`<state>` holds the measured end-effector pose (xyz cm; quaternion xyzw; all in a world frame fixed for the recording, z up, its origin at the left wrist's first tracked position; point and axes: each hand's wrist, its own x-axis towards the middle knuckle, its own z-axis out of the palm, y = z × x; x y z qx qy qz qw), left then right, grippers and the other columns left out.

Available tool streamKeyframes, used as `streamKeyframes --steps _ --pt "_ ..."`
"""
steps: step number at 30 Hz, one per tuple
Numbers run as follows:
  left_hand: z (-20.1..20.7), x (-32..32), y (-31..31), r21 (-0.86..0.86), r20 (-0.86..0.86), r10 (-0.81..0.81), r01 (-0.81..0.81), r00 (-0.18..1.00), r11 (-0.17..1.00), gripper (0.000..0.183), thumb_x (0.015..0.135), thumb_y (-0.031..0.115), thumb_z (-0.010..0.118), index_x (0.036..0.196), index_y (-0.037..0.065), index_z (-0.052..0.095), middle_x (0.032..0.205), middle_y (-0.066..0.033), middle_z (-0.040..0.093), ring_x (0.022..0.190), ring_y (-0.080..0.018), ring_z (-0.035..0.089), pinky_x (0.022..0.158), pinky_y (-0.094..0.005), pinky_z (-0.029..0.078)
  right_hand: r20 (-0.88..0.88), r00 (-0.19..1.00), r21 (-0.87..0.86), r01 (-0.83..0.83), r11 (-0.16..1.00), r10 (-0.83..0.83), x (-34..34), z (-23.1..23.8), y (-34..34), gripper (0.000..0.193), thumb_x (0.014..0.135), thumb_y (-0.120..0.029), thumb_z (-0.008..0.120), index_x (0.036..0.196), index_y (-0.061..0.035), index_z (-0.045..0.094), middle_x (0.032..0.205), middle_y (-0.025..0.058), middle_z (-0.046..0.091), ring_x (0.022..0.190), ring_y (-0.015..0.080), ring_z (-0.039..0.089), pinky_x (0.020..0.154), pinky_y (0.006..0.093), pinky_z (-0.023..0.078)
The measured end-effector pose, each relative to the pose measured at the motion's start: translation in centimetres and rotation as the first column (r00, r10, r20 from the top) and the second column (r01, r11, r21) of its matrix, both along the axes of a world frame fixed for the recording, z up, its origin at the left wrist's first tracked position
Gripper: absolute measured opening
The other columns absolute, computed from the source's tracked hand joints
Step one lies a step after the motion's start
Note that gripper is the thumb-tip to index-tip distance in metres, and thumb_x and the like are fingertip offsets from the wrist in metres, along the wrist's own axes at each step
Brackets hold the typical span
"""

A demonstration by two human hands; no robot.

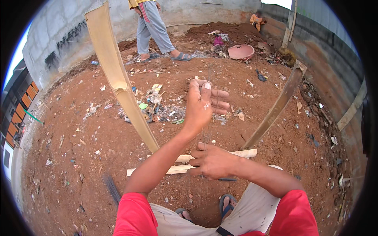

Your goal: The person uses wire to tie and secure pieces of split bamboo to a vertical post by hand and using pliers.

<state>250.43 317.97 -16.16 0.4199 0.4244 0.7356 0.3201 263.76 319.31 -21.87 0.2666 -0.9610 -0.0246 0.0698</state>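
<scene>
Thin dark strands [209, 129], hard to make out, run up and down in front of me. My left hand [200, 103] is raised, its thumb and forefinger pinched on the strands while the other fingers stretch out to the right. Lower down, my right hand [214, 161] has its fingers curled where the strands pass, just over two pale split-bamboo strips [173, 170] lying crosswise. A tall split-bamboo stake [114, 70] slants at the left, and a browner bamboo stake [275, 106] leans at the right.
A dark bundle of thin strands [112, 189] lies by my left elbow. Litter and pebbles [157, 108] dot the red soil. Another person in grey trousers [151, 29] stands ahead, and a small person in orange [257, 20] is farther off. A pink basin [241, 52] rests near a soil heap [232, 33].
</scene>
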Motion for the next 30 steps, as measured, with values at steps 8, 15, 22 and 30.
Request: streamKeyframes --steps 8,15,22,30 --pt "0.4 -0.4 -0.2 0.017 0.001 0.068 -0.068 0.998 0.998 0.021 0.108 0.024 0.033 0.111 0.004 0.032 0.097 -0.0221 0.065 0.073 -0.0247 0.070 0.057 -0.0331 0.061 0.038 0.998 0.019 -0.045 0.999 0.045 0.3 -1.0 -0.9 0.024 0.073 -0.023 0.067 0.097 -0.0211 0.071 0.088 -0.0034 0.064 0.100 0.0178 0.057 0.090 0.0367 0.040" --pt "-0.2 0.3 0.4 0.027 -0.002 0.024 -0.024 1.000 0.999 0.019 0.108 0.021 0.028 0.112 0.003 0.029 0.097 -0.0219 0.064 0.071 -0.0229 0.069 0.054 -0.0314 0.060 0.022 0.999 -0.005 -0.035 0.999 0.035 0.4 -0.2 -0.8 0.017 0.075 -0.024 0.066 0.091 -0.0205 0.069 0.086 -0.0042 0.063 0.097 0.0169 0.056 0.089 0.0362 0.040" --pt "-0.7 0.8 0.7 0.006 -0.001 -0.020 0.020 1.000 1.000 0.019 0.108 0.023 0.033 0.110 0.004 0.032 0.098 -0.0223 0.064 0.074 -0.0245 0.069 0.058 -0.0348 0.062 -0.010 0.999 0.008 -0.038 0.999 0.038 0.4 -0.2 -0.2 0.043 0.060 -0.028 0.076 0.101 -0.0194 0.066 0.087 -0.0043 0.058 0.096 0.0158 0.056 0.082 0.0346 0.040" --pt "-0.8 1.0 0.7 -0.011 -0.067 -0.011 0.010 0.998 1.000 0.021 0.107 0.024 0.035 0.112 0.004 0.033 0.091 -0.0184 0.062 0.067 -0.0209 0.065 0.052 -0.0328 0.060 -0.002 0.998 -0.058 -0.059 0.997 0.059 0.2 -0.5 0.3 0.035 0.063 -0.025 0.073 0.097 -0.0180 0.067 0.083 -0.0020 0.057 0.090 0.0176 0.056 0.079 0.0356 0.039"
